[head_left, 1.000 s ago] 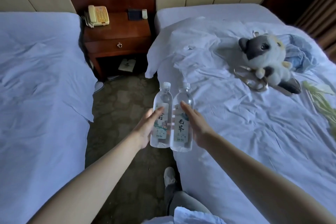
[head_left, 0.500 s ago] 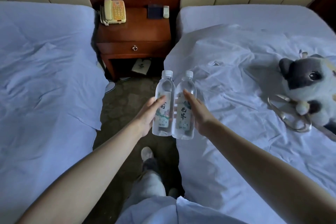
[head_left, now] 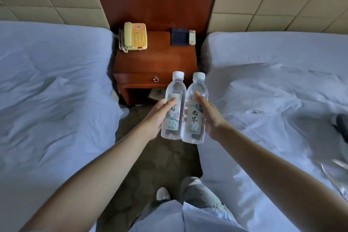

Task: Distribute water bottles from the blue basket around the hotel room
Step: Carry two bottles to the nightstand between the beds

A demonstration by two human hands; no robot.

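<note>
Left hand [head_left: 157, 117] and right hand [head_left: 211, 117] each grip 1 bottle [head_left: 172, 107], fingers seemingly wrapped behind.

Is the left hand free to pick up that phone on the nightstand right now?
Probably not. The left hand already holds a water bottle, so its grip is taken. The phone sits at the nightstand's far left with nothing on top of it.

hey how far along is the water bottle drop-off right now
Done: no bottle is set down anywhere in view. In hand: the left hand grips one bottle, the right hand the other bottle, carried side by side before the nightstand. Left: placing both; the basket is out of view.
</note>
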